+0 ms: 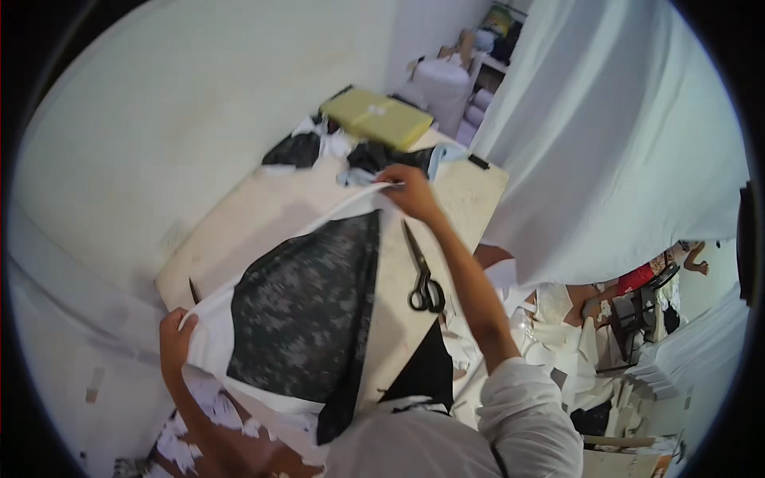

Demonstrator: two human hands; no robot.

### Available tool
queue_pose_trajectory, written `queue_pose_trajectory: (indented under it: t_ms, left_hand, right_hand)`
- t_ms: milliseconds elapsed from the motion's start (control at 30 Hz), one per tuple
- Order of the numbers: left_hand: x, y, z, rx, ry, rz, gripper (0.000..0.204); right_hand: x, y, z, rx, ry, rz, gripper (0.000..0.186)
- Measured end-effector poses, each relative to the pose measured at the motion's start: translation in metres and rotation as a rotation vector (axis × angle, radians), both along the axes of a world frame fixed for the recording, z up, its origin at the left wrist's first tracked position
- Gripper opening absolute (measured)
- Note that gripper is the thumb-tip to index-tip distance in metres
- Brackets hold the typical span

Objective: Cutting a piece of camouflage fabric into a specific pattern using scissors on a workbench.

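A white cloth (213, 338) with a dark camouflage-patterned piece of fabric (303, 311) on it is stretched between my hands. Its upper white edge runs taut across the table. My left hand (175, 338) pinches the near-left corner, thumb on top. At the far end, my right hand (408, 191) grips the other end of that edge with fingers closed. Black-handled scissors (426, 287) lie on the table just right of the cloth, below my right forearm. The lower part of the fabric hangs toward my body.
The pale table (239, 231) carries a yellow flat package (376, 118) and dark and white fabric scraps (293, 150) at its far end. A small dark pointed object (193, 290) lies near the left edge. White curtains (606, 135) hang right; cloth pieces (558, 342) litter the floor.
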State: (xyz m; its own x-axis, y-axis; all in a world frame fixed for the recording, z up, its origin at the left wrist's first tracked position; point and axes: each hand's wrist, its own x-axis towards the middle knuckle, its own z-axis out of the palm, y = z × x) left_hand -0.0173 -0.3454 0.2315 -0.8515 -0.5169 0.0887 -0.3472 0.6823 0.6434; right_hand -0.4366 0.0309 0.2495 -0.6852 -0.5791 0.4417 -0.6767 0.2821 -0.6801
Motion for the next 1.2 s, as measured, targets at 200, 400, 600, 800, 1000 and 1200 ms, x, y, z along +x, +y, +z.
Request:
queue_pose_trajectory:
  t_ms: [200, 400, 600, 800, 1000, 1200]
  left_hand:
    - [-0.095, -0.047, -0.056, -0.704, 0.199, 0.465, 0.032]
    - [-0.115, 0.067, -0.148, -0.389, 0.148, 0.132, 0.057]
    - [-0.124, 0.073, -0.215, -0.442, -0.203, -0.172, 0.059]
    - [-0.125, -0.021, -0.235, -0.614, -0.575, 0.274, 0.063]
    - [-0.110, 0.055, -0.192, -0.165, 0.170, 0.123, 0.073]
    - [-0.062, 0.151, -0.187, 0.030, -0.080, -0.368, 0.063]
  right_hand:
    - [0.001, -0.126, -0.032, -0.125, 0.067, -0.202, 0.068]
    - [0.114, -0.057, -0.119, -0.027, -0.102, 0.015, 0.048]
    - [0.188, -0.008, -0.191, 0.190, -0.185, -0.542, 0.056]
    - [0.232, -0.017, -0.224, 0.489, -0.185, -0.174, 0.038]
    - [0.186, -0.041, -0.197, -0.268, -1.093, 0.000, 0.017]
    - [0.193, -0.040, -0.152, -0.383, -1.580, 0.153, 0.028]
